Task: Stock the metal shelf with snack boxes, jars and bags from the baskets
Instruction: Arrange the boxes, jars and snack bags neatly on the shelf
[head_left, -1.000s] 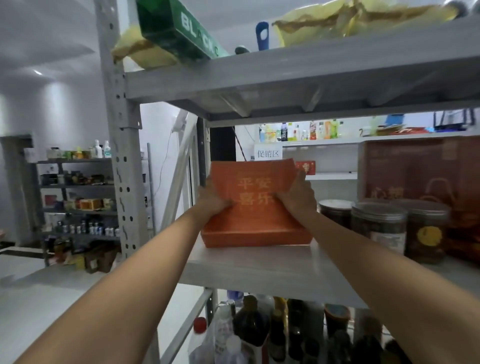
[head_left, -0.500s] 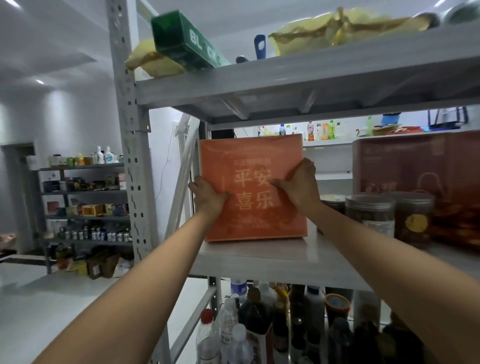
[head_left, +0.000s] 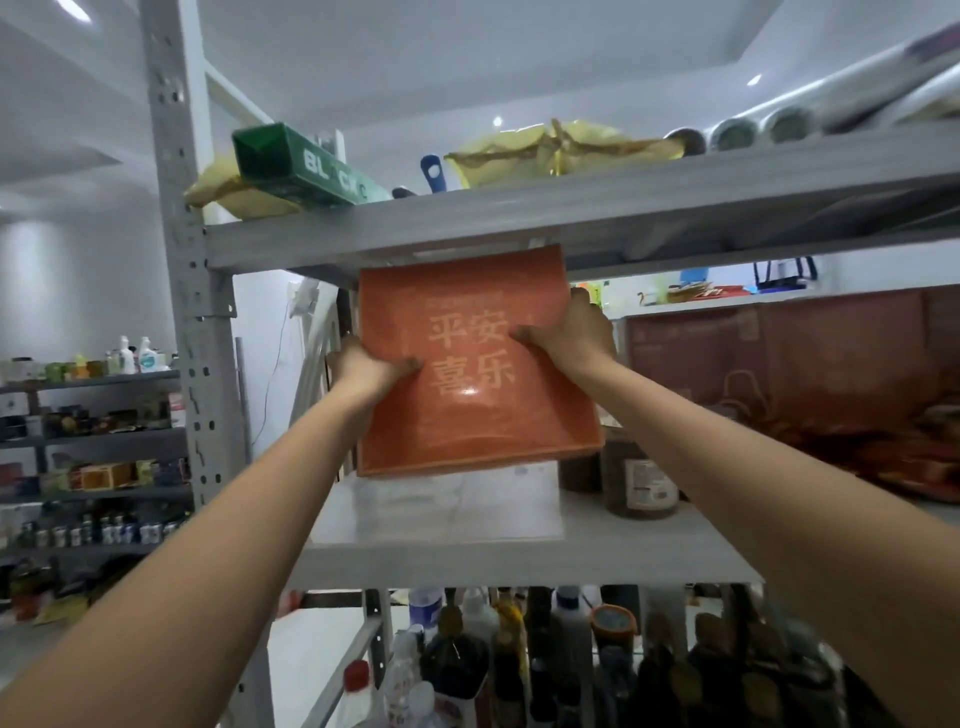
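Both bare arms reach forward and up, the forearms converging from the lower corners of the view. The left hand (head_left: 366, 366) grips the left edge of the orange box (head_left: 467, 426), with its thumb lying across the front face. The right hand (head_left: 574, 338) clasps the right edge a little higher, thumb likewise on the front, its other fingers curled round the edge.

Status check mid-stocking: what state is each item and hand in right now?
orange box: upright, held between both hands over the middle shelf.
left hand: grips the box's left edge.
right hand: grips its right edge.
jar: upright on the middle shelf, right of the box.
green box: lying on its side on the top shelf.
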